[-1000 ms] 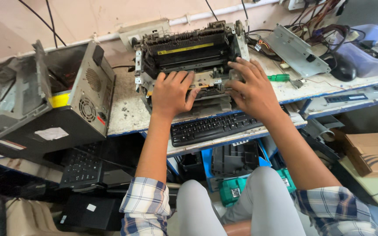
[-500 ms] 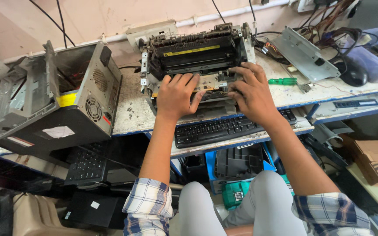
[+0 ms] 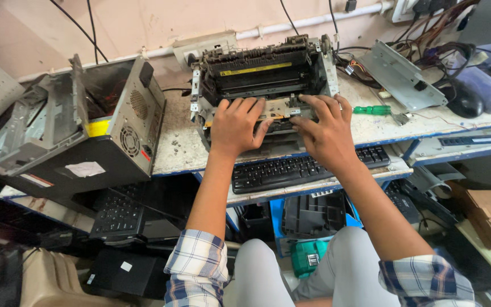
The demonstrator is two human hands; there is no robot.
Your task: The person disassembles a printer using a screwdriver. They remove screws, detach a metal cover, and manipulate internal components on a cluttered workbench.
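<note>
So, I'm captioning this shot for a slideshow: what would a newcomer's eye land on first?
Both hands, left hand and right hand, press on the stripped-down black printer at the middle of the worn workbench. To its left lies an opened grey computer case; a green-handled screwdriver lies to the right.

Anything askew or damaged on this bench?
Yes. The black-and-grey printer under the left hand and right hand is stripped of its covers, its inner frame bare. The grey metal computer case at left sits tilted, its side open. A loose grey metal panel lies askew among tangled cables at right.
</note>
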